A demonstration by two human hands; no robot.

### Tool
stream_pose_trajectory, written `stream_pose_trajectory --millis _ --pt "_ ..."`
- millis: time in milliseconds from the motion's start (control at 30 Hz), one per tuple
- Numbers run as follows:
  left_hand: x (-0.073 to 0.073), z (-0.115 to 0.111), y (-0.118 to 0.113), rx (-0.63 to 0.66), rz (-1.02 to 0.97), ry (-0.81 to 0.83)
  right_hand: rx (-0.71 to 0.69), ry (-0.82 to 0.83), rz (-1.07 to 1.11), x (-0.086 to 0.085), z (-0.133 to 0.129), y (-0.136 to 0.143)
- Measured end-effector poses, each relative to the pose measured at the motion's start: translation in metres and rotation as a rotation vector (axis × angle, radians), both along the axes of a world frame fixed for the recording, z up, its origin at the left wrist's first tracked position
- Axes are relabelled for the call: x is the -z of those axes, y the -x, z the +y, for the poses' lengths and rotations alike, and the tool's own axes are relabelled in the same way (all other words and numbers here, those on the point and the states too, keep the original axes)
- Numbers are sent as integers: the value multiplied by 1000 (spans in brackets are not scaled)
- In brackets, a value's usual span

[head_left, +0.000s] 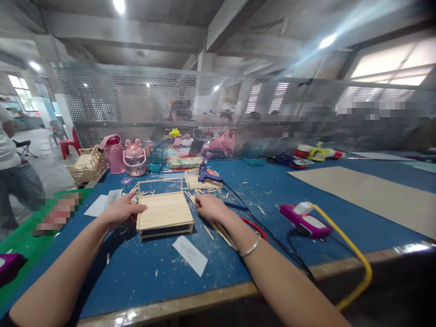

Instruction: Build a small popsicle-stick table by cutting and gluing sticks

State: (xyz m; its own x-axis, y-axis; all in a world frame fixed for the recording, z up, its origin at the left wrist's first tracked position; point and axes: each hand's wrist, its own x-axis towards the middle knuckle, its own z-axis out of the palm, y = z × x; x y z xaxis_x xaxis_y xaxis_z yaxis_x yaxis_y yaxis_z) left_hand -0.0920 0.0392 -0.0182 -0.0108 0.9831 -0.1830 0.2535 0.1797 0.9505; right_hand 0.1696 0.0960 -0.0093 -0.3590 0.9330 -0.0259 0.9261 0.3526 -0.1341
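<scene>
A small model bed-like frame of pale wooden sticks (165, 211) stands on the blue table, with a slatted top and a raised stick rail at its back. My left hand (124, 210) grips its left edge, thumb on the slats. To the right of the frame, my right hand (209, 207) is closed with curled fingers, low over loose wooden sticks (223, 234); what its fingers hold, if anything, is hidden. Just beyond it, a blue glue gun (208, 176) lies on another flat stick piece (192, 180).
White paper (190, 255) lies before the frame. Further right are a purple power strip (306, 221) with a yellow cable (354, 250) and a large beige board (371, 193). Pink bottles (114, 154) and a stick model (87, 165) stand back left, before a perforated metal screen (143, 100).
</scene>
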Motion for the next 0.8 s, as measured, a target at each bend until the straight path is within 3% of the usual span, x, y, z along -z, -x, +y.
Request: stream_pose_trajectory --millis 400,467,567,667,733,767,800 --pt "-2 -1 -6 40 -12 30 26 -83 167 3 11 -9" --pt "-1 -1 -8 55 9 16 40 -142 313 1 13 -8" --pt "-2 -3 -7 57 143 -42 19 -175 701 1 16 -3" --pt "-12 -9 -5 -159 478 -221 -53 -87 991 3 18 4" --pt "-24 -10 -10 -416 740 -441 -102 -6 1103 4 19 8" --pt "-31 -8 -15 -493 833 -590 -121 31 1146 5 20 10" --pt "-38 -5 -21 -486 894 -729 -135 61 1181 5 21 12"
